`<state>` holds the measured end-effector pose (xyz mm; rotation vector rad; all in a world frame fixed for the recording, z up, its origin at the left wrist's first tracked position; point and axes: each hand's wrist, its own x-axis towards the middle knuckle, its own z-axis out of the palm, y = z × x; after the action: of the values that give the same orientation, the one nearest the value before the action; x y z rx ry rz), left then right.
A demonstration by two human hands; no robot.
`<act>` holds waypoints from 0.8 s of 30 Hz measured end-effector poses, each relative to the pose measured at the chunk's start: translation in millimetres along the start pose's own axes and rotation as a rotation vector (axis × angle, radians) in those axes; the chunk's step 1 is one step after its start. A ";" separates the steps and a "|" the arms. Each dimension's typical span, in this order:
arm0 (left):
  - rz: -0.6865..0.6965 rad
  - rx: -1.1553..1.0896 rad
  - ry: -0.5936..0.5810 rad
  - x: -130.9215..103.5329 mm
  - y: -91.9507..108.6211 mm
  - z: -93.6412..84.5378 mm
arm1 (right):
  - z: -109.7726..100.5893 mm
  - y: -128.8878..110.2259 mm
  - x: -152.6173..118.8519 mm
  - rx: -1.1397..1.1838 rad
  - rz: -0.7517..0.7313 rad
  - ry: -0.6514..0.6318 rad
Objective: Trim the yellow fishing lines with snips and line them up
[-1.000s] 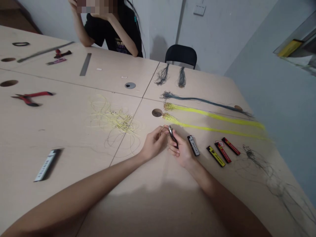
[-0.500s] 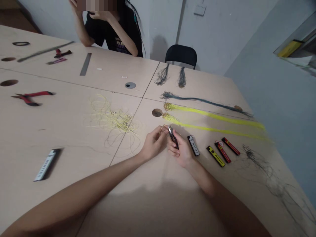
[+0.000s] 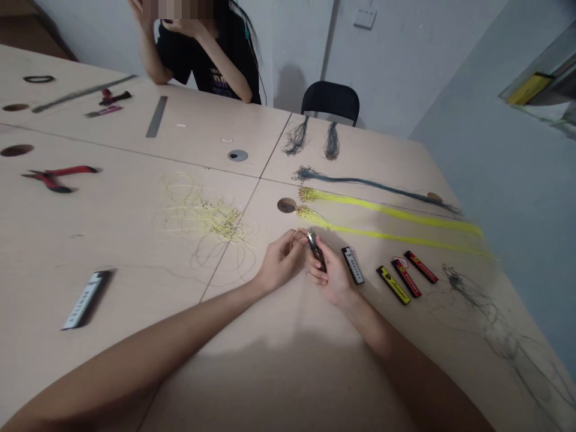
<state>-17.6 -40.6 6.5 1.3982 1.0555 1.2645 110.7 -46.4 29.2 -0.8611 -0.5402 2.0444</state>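
Note:
My right hand (image 3: 330, 270) is closed around a pair of pliers (image 3: 316, 249), jaws pointing away from me. At the jaws, my left hand (image 3: 282, 258) pinches a thin yellow cord (image 3: 292, 239), which loops up beside the fingers. Whatever sits between the jaws is too small to make out. Just beyond the hands lie two bundles of bright yellow cords (image 3: 387, 210) with small metal ends. To the left spreads a loose tangle of pale yellow cord (image 3: 211, 216).
Right of my hands lie a white-labelled case (image 3: 352, 265), a yellow-labelled one (image 3: 393, 285) and red ones (image 3: 420, 267). Dark cords (image 3: 373, 182) stretch behind the yellow bundles. Red-handled pliers (image 3: 58, 179) rest at left. A person (image 3: 202, 60) sits across the table, near a black chair (image 3: 330, 101).
Hardly anything differs. The pliers and my right hand have shifted very slightly to the right; my left hand stays in place.

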 end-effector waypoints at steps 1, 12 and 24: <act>-0.003 -0.001 -0.004 -0.1 0.4 0.0 | -0.1 0.0 0.2 -0.003 0.002 -0.002; 0.001 0.026 0.001 -0.1 2.4 -0.5 | 0.3 0.1 -0.6 -0.047 0.010 -0.010; 0.004 0.047 -0.004 -1.4 3.8 0.2 | -2.0 -0.1 0.6 -0.077 0.030 0.022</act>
<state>-17.6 -42.7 9.9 1.4383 1.0870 1.2463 112.0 -45.8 27.7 -0.9409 -0.6006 2.0502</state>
